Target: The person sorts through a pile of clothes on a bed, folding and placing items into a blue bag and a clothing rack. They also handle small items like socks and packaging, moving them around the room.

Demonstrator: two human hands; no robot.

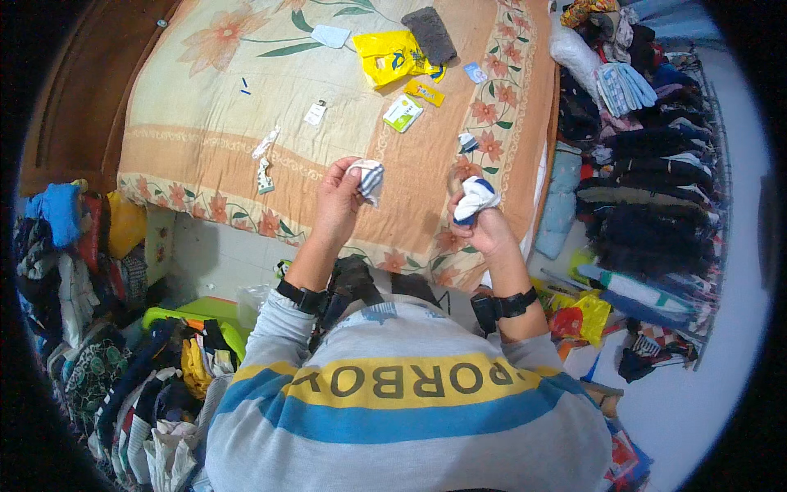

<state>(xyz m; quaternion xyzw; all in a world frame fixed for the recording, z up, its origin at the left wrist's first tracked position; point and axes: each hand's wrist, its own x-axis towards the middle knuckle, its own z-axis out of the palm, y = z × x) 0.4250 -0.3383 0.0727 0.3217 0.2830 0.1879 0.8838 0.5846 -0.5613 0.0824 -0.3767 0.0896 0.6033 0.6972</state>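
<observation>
Above the front edge of the bed, my left hand (339,200) pinches a small white sock with grey stripes (371,178) between thumb and fingers. My right hand (486,230), level with it on the other side, grips a bunched white and blue sock (476,198). Just beyond the right hand lies a small folded grey and white sock (468,142) on the floral bedspread (295,203). Off to the left, a white patterned sock (265,142) rests beside a green and white one (264,176).
On the bed are a yellow plastic bag (384,58), a dark grey folded cloth (429,35), a green and white packet (403,113), a yellow wrapper (425,93) and a white tag (315,114). Hanging clothes (652,203) line the right side; more garments (147,400) crowd the lower left.
</observation>
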